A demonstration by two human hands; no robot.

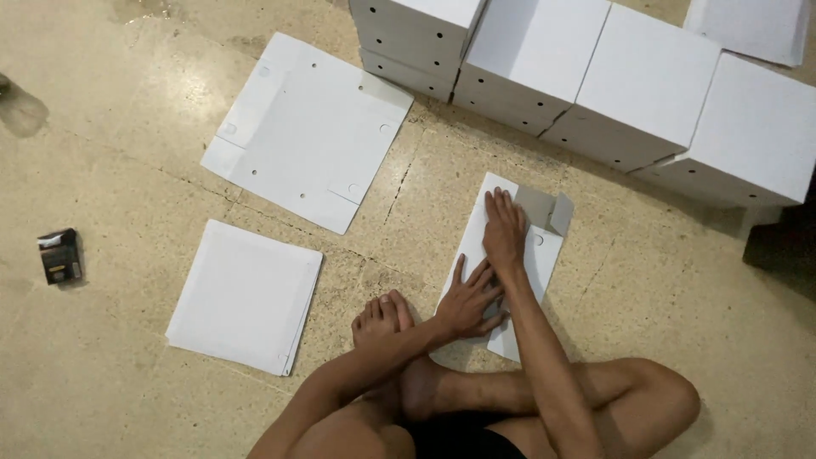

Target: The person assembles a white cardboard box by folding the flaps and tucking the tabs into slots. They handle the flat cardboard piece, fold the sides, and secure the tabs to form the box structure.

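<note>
I sit cross-legged on a speckled stone floor. A folded white cardboard blank [472, 242] lies in front of my feet, with a flap [548, 208] raised at its far right end. My right hand [503, 229] presses flat on the blank's far part, fingers together, just left of the raised flap. My left hand [469, 299] lies spread on the blank's near part, fingers apart. Neither hand grips anything; both rest palm down on the cardboard.
A large flat white blank with holes [310, 127] lies to the far left. A stack of white sheets [246, 293] sits near left. Several assembled white boxes [646, 81] line the far side. A small dark packet [59, 255] lies at left.
</note>
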